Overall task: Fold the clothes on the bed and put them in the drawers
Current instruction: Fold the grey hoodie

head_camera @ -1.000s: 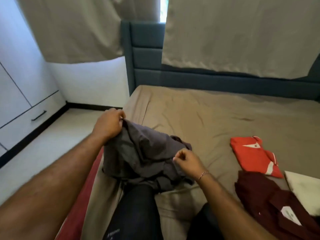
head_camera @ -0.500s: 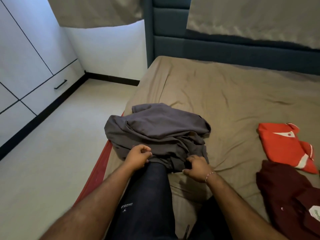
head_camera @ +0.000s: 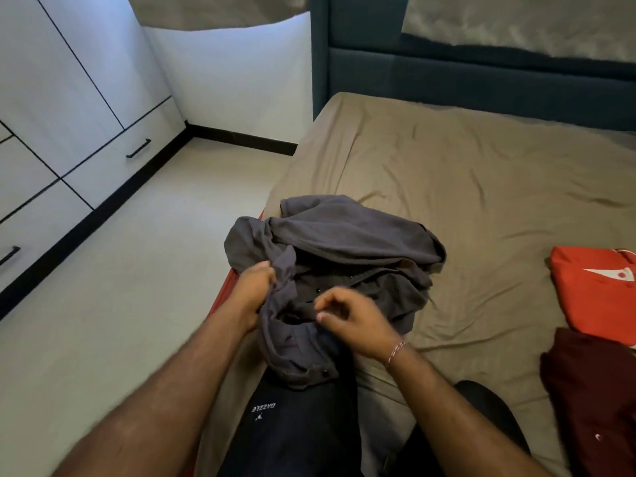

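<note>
Head view: the left hand grips a fold of the grey shirt in curled fingers. The right hand hovers just beside it over the button strip, its fingers bent and seeming to hold nothing. Most of the shirt lies beyond both hands on the bed, crumpled, its long axis unclear.

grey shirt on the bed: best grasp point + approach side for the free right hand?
Probably the buttoned front edge of the grey shirt, coming from the near side. The left hand already grips bunched fabric on its left; the right hand hovers over that edge. It is crumpled, so a pinch suits.
</note>
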{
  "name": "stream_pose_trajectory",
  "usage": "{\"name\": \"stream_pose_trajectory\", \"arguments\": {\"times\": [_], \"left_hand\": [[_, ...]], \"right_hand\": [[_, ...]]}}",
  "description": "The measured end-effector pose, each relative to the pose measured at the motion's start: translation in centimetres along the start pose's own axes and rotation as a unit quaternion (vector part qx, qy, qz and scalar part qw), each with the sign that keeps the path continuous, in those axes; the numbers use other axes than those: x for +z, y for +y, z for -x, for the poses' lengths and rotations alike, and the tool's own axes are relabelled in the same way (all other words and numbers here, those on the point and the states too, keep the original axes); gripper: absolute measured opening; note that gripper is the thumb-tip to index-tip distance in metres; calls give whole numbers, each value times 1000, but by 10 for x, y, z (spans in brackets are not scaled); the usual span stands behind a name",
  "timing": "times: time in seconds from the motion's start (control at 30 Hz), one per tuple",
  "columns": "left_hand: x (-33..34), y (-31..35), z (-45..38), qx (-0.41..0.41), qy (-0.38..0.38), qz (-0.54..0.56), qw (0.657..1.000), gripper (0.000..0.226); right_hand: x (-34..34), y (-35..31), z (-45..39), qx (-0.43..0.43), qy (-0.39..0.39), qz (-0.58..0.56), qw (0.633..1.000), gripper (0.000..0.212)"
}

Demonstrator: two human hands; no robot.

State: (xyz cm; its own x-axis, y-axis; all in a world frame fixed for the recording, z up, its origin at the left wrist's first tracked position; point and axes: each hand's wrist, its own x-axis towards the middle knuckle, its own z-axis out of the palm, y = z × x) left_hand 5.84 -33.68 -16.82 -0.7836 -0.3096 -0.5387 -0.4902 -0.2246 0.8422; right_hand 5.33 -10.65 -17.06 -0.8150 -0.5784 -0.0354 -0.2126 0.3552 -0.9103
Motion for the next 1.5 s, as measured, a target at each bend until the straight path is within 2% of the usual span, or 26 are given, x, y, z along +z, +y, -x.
{"name": "stream_pose_trajectory", "arguments": {"times": [0.03, 0.1, 0.2, 0.27, 0.3, 0.33, 0.4, 0.47, 0.53, 0.6, 0.67, 0.73, 0.77, 0.83, 0.87, 0.9, 0.97, 1.03, 1.07, 1.13, 1.17, 1.23, 1.3, 1.37, 1.43, 1.5], "left_hand": [[-16, 5, 7, 14, 6, -3, 1000, 19], [-50, 14, 19, 39, 6, -33, 999, 15], [-99, 26, 29, 83, 5, -142, 986, 23], [-125, 32, 27, 124, 40, -233, 964, 20], [-135, 34, 24, 139, 70, -282, 947, 16], [-142, 34, 19, 149, 104, -326, 928, 13], [-154, 32, 5, 132, 163, -413, 886, 4], [-154, 22, -6, 115, 221, -500, 829, 24], [-140, 10, -14, 187, 240, -528, 793, 49], [-111, -2, -25, 291, 139, -521, 790, 64], [-75, -13, -37, 314, 14, -553, 771, 77], [-46, -26, -48, 299, 3, -590, 750, 84], [-34, -30, -54, 293, 38, -595, 748, 80], [-19, -29, -62, 299, 120, -588, 742, 53], [-13, -25, -64, 316, 145, -565, 748, 37], [-10, -19, -65, 335, 156, -522, 768, 26], [-6, -1, -63, 362, 150, -395, 831, 22], [-8, 28, -51, 348, 125, -295, 881, 19], [-12, 44, -44, 344, 103, -280, 890, 15], [-16, 85, -25, 364, 34, -301, 881, 18], [-17, 108, -13, 386, 1, -322, 864, 21], [-17, 157, 9, 446, -26, -387, 807, 18], [-16, 208, 29, 501, -25, -453, 737, 15], [-15, 255, 47, 538, -10, -493, 684, 15], [-11, 297, 62, 572, -4, -507, 645, 15], [-5, 336, 76, 603, 5, -518, 606, 19]], "right_hand": [[-7, 9, -8, -10, 65, 96, 993, 17], [-24, 25, -23, 45, 92, 291, 951, 29], [-47, 43, -45, 138, 12, 435, 890, 46], [-55, 49, -59, 172, -61, 450, 874, 62], [-59, 48, -64, 173, -70, 456, 870, 64], [-62, 46, -69, 153, -50, 460, 873, 59], [-67, 42, -76, 87, 65, 426, 898, 28], [-69, 34, -77, 65, 182, 312, 930, 5], [-69, 25, -79, 68, 225, 217, 947, 11], [-70, 19, -79, 77, 217, 147, 962, 14], [-74, 12, -77, 82, 170, 94, 978, 17], [-76, 3, -71, 68, 122, 113, 984, 13], [-77, 0, -67, 51, 108, 172, 978, 19], [-75, -4, -59, 38, 100, 357, 928, 37], [-75, -6, -57, 40, 108, 410, 905, 37], [-75, -8, -57, 41, 120, 420, 899, 33], [-79, -9, -54, 39, 152, 390, 907, 26], [-87, -10, -51, 25, 174, 406, 897, 25], [-88, -11, -52, 21, 181, 431, 884, 23], [-93, -18, -56, 46, 216, 442, 870, 16], [-97, -22, -60, 68, 234, 427, 871, 14], [-109, -34, -68, 103, 256, 369, 887, 16], [-131, -58, -76, 76, 245, 281, 925, 20], [-151, -96, -78, 24, 164, 154, 974, 21], [-165, -137, -75, -13, 54, 60, 997, 23], [-180, -172, -77, -24, 27, 133, 990, 20]]}}
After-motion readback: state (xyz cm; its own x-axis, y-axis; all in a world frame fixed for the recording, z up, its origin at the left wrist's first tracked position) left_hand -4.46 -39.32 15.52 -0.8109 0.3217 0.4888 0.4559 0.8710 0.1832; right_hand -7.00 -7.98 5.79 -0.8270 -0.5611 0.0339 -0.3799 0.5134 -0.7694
